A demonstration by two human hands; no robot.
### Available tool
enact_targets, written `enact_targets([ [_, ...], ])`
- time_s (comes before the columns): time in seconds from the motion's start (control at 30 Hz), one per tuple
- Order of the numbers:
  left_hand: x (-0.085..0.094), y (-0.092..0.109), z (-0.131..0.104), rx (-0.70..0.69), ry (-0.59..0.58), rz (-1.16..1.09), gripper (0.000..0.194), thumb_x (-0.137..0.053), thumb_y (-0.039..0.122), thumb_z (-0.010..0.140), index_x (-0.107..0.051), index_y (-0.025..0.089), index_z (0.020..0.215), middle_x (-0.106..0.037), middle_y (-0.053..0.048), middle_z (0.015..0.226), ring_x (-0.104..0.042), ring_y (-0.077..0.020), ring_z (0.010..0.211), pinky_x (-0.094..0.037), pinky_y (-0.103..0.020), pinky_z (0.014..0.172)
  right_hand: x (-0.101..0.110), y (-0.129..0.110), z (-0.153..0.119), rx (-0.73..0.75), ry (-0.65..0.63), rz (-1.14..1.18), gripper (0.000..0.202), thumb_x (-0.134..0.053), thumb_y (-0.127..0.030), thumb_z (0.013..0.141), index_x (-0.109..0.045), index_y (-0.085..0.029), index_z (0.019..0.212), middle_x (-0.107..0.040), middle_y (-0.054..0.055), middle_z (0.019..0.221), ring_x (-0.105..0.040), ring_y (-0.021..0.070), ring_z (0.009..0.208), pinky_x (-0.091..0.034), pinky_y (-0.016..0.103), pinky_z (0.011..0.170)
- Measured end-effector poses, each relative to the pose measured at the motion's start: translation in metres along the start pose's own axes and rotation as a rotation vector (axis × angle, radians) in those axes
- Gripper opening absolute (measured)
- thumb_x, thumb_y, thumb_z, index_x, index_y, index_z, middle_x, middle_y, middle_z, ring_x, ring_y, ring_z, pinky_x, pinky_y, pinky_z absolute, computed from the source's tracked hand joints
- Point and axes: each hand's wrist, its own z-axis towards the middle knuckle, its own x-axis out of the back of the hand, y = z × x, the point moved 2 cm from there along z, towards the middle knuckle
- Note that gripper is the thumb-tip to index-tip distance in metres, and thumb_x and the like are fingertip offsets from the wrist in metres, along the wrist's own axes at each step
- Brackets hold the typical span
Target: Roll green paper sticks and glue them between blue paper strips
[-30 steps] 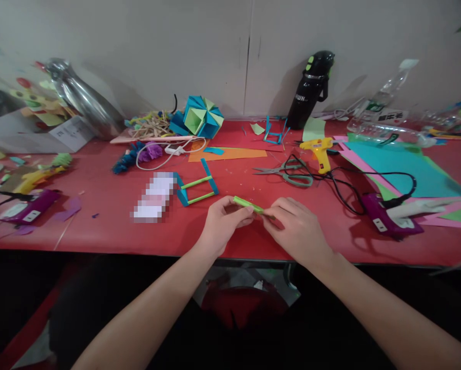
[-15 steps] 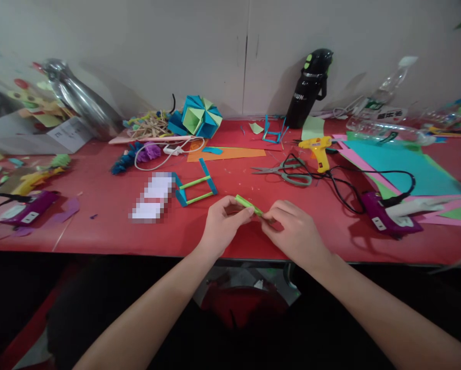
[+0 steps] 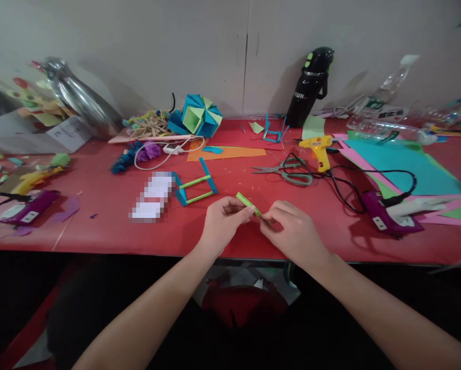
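Above the table's front edge, my left hand (image 3: 223, 222) pinches a narrow light-green strip (image 3: 245, 200), probably paper, between thumb and fingers. My right hand (image 3: 290, 226) closes on the strip's lower right end, with the fingertips partly hiding it. The strip slants down from upper left to lower right. Just beyond my left hand lies a small frame (image 3: 195, 183) of blue side pieces joined by two green bars. A pixelated flat rectangle (image 3: 153, 198) touches or nearly touches the frame's left side. Open grey-handled scissors (image 3: 286, 170) rest beyond my right hand.
A yellow glue gun (image 3: 318, 151) with a black cable lies behind the scissors. Purple power strips (image 3: 390, 218) sit at right and left. Coloured paper sheets (image 3: 400, 164), a black flask (image 3: 309, 87), a plastic bottle (image 3: 392, 85) and a blue-green paper ball (image 3: 200, 117) stand or lie further back.
The green strip has tilted slightly more steeply between my fingers. Both hands keep nearly the same place and grip; everything else on the table stays put.
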Motion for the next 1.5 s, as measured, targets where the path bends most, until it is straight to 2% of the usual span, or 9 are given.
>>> enact_targets([
  [0.2, 0.001, 0.001, 0.002, -0.038, -0.006, 0.041, 0.024, -0.082, 0.029, 0.069, -0.067, 0.012, 0.079, -0.072, -0.005, 0.076, -0.067, -0.0136, 0.069, -0.056, -0.026, 0.07, 0.007, 0.003, 0.003, -0.061, -0.051, 0.144, 0.021, -0.063, -0.025, 0.088, -0.062, -0.019, 0.068, -0.054, 0.001, 0.068, -0.051, 0.0145, 0.066, -0.039, 0.028, 0.063],
  [0.3, 0.001, 0.004, 0.002, -0.076, -0.027, 0.065, 0.022, -0.082, 0.028, 0.068, -0.066, 0.013, 0.076, -0.071, -0.004, 0.074, -0.067, -0.0135, 0.07, -0.054, -0.025, 0.07, 0.014, 0.007, 0.007, -0.108, -0.041, 0.245, 0.009, -0.069, -0.028, 0.085, -0.067, -0.02, 0.081, -0.058, 0.001, 0.075, -0.051, 0.0134, 0.066, -0.041, 0.027, 0.062],
  [0.43, -0.001, 0.008, 0.0, -0.119, -0.089, 0.075, 0.019, -0.08, 0.026, 0.07, -0.066, 0.014, 0.076, -0.071, -0.003, 0.074, -0.067, -0.0134, 0.07, -0.054, -0.026, 0.071, 0.018, 0.01, 0.01, -0.112, -0.045, 0.314, 0.018, -0.073, -0.031, 0.082, -0.068, -0.02, 0.095, -0.06, 0.002, 0.084, -0.053, 0.0137, 0.071, -0.043, 0.027, 0.065],
  [0.8, -0.003, 0.011, -0.002, -0.155, -0.154, 0.125, 0.018, -0.079, 0.025, 0.072, -0.066, 0.015, 0.077, -0.073, -0.004, 0.078, -0.069, -0.0163, 0.075, -0.056, -0.03, 0.077, 0.015, 0.008, 0.01, -0.157, -0.109, 0.272, 0.007, -0.071, -0.024, 0.081, -0.065, -0.02, 0.079, -0.056, -0.001, 0.076, -0.05, 0.0131, 0.07, -0.039, 0.028, 0.063],
  [1.5, -0.003, 0.008, -0.001, -0.093, -0.159, 0.163, 0.019, -0.079, 0.026, 0.071, -0.066, 0.015, 0.078, -0.072, -0.004, 0.079, -0.069, -0.0161, 0.077, -0.056, -0.029, 0.077, 0.015, 0.004, 0.012, -0.229, -0.155, 0.263, 0.009, -0.067, -0.021, 0.077, -0.059, -0.021, 0.074, -0.055, -0.002, 0.074, -0.049, 0.0129, 0.066, -0.039, 0.028, 0.063],
])
